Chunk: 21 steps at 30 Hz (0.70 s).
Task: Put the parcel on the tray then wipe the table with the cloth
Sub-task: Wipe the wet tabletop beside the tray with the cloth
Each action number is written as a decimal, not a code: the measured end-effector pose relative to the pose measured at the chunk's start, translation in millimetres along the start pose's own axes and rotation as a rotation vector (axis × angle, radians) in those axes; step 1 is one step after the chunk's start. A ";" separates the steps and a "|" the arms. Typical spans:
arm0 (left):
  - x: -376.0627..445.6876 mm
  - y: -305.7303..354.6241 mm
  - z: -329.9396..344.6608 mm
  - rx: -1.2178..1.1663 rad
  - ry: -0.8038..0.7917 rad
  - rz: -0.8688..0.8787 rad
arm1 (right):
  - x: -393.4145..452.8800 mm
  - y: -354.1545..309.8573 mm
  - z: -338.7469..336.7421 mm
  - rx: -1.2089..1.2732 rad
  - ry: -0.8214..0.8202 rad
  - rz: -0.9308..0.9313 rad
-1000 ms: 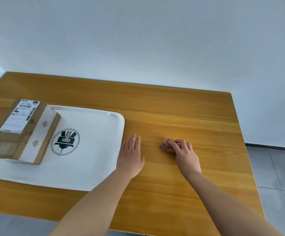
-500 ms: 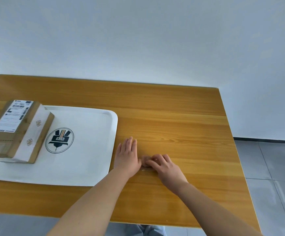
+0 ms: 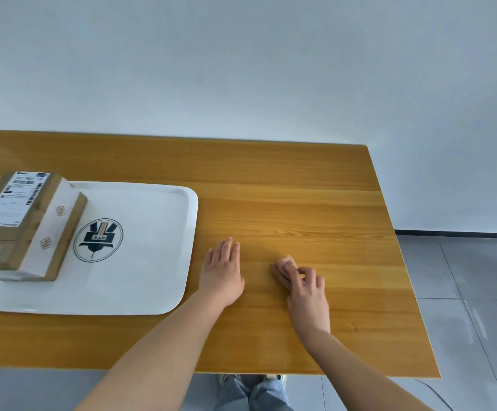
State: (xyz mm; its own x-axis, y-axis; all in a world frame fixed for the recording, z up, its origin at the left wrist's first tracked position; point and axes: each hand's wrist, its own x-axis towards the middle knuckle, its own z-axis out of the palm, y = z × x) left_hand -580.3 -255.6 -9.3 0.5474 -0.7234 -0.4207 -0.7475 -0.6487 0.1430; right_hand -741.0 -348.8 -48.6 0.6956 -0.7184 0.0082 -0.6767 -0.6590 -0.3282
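A: Surface: wooden table [image 3: 271, 185] against a plain white wall [image 3: 241, 60], grey tiled floor [image 3: 472, 292] to the right. Nearest the camera, two bare forearms reach in over the front edge.

B: Hand states?

A: Left hand [image 3: 222, 269] lies flat, palm down, fingers straight and together, holding nothing, just right of the tray [image 3: 164, 262]. Right hand [image 3: 303, 284] has its fingers curled down onto a small pinkish cloth [image 3: 287, 260], pressing it to the wood. Only a corner of the cloth shows past the fingertips. The right hand is slightly blurred.

B: Parcel?

A: Parcel [image 3: 24, 221] sits on the left part of the tray, label up. Its left side runs out of frame, so I cannot tell whether it overhangs the rim. First step judged done; wiping judged in progress.

B: Risks from here?

A: Three, all judgement. One: the cloth is bunched very small, so each stroke covers a narrow strip and patches may be missed, especially the far half and the right end. Two: a stroke toward the left could run into the left hand or nudge the tray, shifting the parcel. Three: the table under the tray goes unwiped unless the tray is lifted.

B: Far edge?

A: Bare wood up to the wall.
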 end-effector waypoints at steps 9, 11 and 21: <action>-7.7 -6.8 0.7 0.021 -0.012 0.006 | -17.6 -13.4 1.4 -0.056 -0.262 -0.513; -9.3 -7.4 0.1 0.020 -0.022 0.013 | -15.4 6.2 -8.9 -0.106 -0.287 -0.558; -27.1 -17.3 9.8 0.025 -0.141 0.015 | -36.9 -5.2 -3.7 -0.035 -0.019 0.105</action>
State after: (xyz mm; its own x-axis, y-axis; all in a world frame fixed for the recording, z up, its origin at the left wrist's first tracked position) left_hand -585.8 -222.5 -9.1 0.4790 -0.6914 -0.5409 -0.7651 -0.6309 0.1288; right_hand -764.1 -319.7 -43.7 0.6249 -0.7795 -0.0426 -0.7537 -0.5882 -0.2933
